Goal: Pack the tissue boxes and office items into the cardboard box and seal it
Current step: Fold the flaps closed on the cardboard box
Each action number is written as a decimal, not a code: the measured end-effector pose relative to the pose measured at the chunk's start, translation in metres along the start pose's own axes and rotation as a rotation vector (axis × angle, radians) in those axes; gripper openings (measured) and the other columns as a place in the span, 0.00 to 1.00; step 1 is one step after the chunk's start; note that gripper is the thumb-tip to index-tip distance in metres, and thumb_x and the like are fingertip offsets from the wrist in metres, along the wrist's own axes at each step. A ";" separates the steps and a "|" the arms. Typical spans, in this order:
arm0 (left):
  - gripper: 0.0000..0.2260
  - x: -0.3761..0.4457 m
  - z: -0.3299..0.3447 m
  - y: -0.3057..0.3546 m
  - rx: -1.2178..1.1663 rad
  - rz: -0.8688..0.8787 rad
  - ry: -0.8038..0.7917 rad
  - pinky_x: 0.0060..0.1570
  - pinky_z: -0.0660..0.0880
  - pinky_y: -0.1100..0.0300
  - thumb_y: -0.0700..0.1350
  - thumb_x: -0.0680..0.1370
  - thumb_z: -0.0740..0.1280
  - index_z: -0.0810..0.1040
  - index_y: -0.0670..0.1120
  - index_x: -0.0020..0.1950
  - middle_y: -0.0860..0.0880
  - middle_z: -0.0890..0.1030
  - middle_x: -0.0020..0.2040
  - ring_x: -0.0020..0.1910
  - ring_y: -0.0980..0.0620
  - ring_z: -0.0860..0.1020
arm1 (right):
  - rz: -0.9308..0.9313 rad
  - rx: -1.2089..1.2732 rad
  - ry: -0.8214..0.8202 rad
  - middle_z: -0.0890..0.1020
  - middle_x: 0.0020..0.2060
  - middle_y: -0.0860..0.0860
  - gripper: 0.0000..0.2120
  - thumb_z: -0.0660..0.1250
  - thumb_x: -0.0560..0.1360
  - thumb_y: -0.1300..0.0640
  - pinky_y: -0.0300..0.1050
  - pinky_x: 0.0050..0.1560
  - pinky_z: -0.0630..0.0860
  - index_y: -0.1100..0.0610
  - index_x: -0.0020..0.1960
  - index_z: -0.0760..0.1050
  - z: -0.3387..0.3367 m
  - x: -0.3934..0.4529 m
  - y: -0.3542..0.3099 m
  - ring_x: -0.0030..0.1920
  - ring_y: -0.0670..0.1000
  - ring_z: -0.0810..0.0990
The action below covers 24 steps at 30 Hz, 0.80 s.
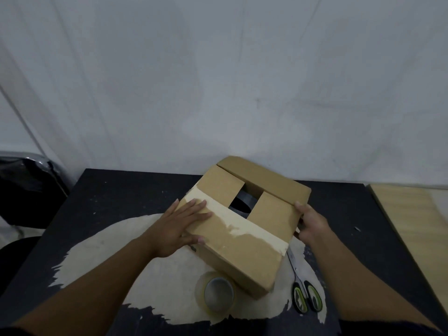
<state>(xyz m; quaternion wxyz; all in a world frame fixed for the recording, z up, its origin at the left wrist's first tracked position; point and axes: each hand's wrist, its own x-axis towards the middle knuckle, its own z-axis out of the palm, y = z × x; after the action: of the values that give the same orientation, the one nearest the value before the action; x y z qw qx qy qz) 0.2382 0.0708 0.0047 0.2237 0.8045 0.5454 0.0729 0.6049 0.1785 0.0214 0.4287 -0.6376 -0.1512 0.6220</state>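
While the left hand (180, 225) lies flat, fingers straight and slightly spread, on the taped near-left flap of the cardboard box (244, 229) mid-tabletop, the right hand (309, 223) curls its fingers round the box's right corner, with tape roll (217, 295) and scissors (304, 291) by the near edge.

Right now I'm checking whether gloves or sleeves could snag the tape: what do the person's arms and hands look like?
Both are bare: the left hand and right hand wear no gloves, rings or watch, and both forearms are uncovered, with no sleeves showing.
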 end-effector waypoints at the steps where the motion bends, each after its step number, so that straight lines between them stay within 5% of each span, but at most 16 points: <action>1: 0.30 -0.001 -0.001 0.000 0.006 0.002 -0.010 0.79 0.34 0.50 0.71 0.79 0.52 0.52 0.67 0.81 0.65 0.44 0.82 0.80 0.65 0.38 | -0.009 0.000 -0.004 0.80 0.60 0.54 0.11 0.71 0.78 0.57 0.64 0.64 0.75 0.52 0.60 0.78 -0.001 -0.003 0.002 0.61 0.57 0.78; 5: 0.30 -0.002 -0.003 0.001 0.033 -0.009 -0.043 0.79 0.32 0.50 0.70 0.80 0.53 0.51 0.67 0.81 0.65 0.43 0.82 0.80 0.65 0.36 | -0.052 -0.029 -0.018 0.80 0.62 0.52 0.15 0.69 0.80 0.53 0.65 0.61 0.76 0.47 0.66 0.77 -0.006 -0.007 0.009 0.62 0.56 0.77; 10: 0.29 -0.002 -0.003 -0.002 0.035 0.003 -0.033 0.79 0.33 0.49 0.68 0.81 0.55 0.51 0.67 0.80 0.65 0.43 0.82 0.79 0.66 0.36 | -0.207 -0.063 -0.009 0.81 0.61 0.50 0.11 0.66 0.81 0.59 0.61 0.55 0.78 0.45 0.54 0.82 -0.006 -0.020 0.021 0.60 0.55 0.78; 14: 0.29 -0.002 0.000 -0.003 0.024 0.029 0.014 0.80 0.36 0.48 0.69 0.81 0.54 0.52 0.67 0.81 0.65 0.43 0.82 0.80 0.64 0.38 | -0.433 -0.219 -0.073 0.66 0.77 0.51 0.20 0.67 0.78 0.68 0.57 0.63 0.75 0.46 0.59 0.83 -0.008 -0.036 0.032 0.75 0.57 0.66; 17: 0.29 -0.003 0.000 -0.001 -0.022 0.029 0.041 0.80 0.37 0.48 0.69 0.81 0.56 0.54 0.67 0.80 0.65 0.45 0.82 0.81 0.65 0.40 | -0.488 -0.486 -0.192 0.54 0.80 0.46 0.35 0.81 0.64 0.53 0.60 0.74 0.65 0.38 0.67 0.75 -0.017 -0.052 0.039 0.80 0.51 0.55; 19: 0.30 -0.004 -0.001 0.000 -0.075 0.006 0.055 0.81 0.39 0.46 0.71 0.79 0.58 0.58 0.67 0.80 0.66 0.48 0.82 0.81 0.65 0.43 | -0.469 -0.719 -0.223 0.47 0.80 0.42 0.47 0.80 0.57 0.37 0.59 0.76 0.59 0.36 0.73 0.67 -0.022 -0.062 0.043 0.79 0.50 0.51; 21: 0.32 -0.003 -0.004 0.004 -0.116 -0.041 0.090 0.82 0.45 0.45 0.72 0.76 0.62 0.64 0.64 0.78 0.64 0.54 0.82 0.81 0.65 0.48 | -0.455 -0.821 -0.215 0.40 0.80 0.42 0.41 0.71 0.67 0.29 0.60 0.75 0.57 0.34 0.76 0.61 -0.020 -0.071 0.048 0.80 0.52 0.49; 24: 0.39 0.001 -0.009 0.019 -0.044 -0.075 0.162 0.81 0.49 0.46 0.75 0.72 0.64 0.63 0.60 0.79 0.60 0.57 0.81 0.81 0.60 0.53 | -0.534 -0.904 -0.109 0.35 0.80 0.47 0.28 0.58 0.80 0.37 0.58 0.76 0.56 0.37 0.79 0.56 -0.010 -0.070 0.059 0.81 0.56 0.47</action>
<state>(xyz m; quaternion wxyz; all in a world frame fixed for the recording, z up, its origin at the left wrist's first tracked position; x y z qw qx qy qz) 0.2515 0.0682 0.0214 0.1990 0.7697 0.5899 0.1411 0.5814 0.0897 0.0227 0.2458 -0.6650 -0.5836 0.3960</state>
